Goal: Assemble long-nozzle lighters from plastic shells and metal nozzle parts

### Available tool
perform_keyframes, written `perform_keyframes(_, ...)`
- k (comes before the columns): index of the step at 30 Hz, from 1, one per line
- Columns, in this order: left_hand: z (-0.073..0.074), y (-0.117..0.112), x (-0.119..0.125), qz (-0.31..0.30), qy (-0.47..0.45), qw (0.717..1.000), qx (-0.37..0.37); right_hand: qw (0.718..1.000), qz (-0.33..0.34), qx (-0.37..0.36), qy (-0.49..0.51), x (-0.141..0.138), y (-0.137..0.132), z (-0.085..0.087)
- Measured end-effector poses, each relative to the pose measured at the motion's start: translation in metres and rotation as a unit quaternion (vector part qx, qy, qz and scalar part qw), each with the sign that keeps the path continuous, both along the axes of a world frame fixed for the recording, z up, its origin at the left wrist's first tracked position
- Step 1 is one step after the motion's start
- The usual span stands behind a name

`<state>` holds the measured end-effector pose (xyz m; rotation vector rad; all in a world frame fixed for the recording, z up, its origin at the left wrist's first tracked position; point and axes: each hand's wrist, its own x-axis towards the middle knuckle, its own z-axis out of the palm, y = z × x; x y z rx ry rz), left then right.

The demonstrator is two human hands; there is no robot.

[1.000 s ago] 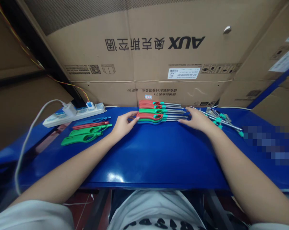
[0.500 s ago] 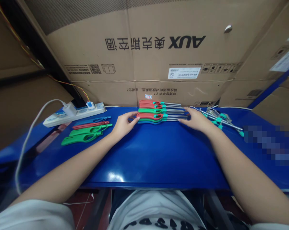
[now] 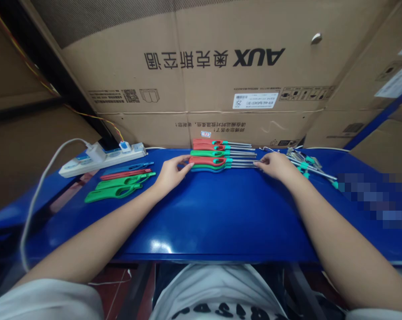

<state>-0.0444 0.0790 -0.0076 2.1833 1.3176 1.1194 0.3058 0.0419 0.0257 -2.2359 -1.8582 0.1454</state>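
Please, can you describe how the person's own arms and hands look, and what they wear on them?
The left hand and the right hand are bare, with no glove, ring or watch to be seen, and the forearms are bare too. The left sleeve and the right sleeve are short and whitish. They belong to a whitish shirt with black print on the chest.

Blue tabletop (image 3: 221,213) offers a free run for a hand along its near side, in front of a row of long-nosed lighters (image 3: 209,160) lying between the left hand (image 3: 170,175) and right hand (image 3: 276,166). Cardboard cartons (image 3: 221,89) wall off the far edge. Green lighter bodies (image 3: 116,189) and a power strip (image 3: 102,161) obstruct the way left, with a white cable (image 3: 34,209) trailing beyond them; a heap of metal-tubed lighter parts (image 3: 309,166) blocks the right.
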Motion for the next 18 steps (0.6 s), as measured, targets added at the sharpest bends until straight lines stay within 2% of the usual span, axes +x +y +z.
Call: perform_keyframes(18, 0.0002, -0.0049, 0.0019, 0.008, 0.020, 1.000, 0.012, 1.000, 0.001, 0.015, -0.002, 0.0014, 0.0005, -0.0007)
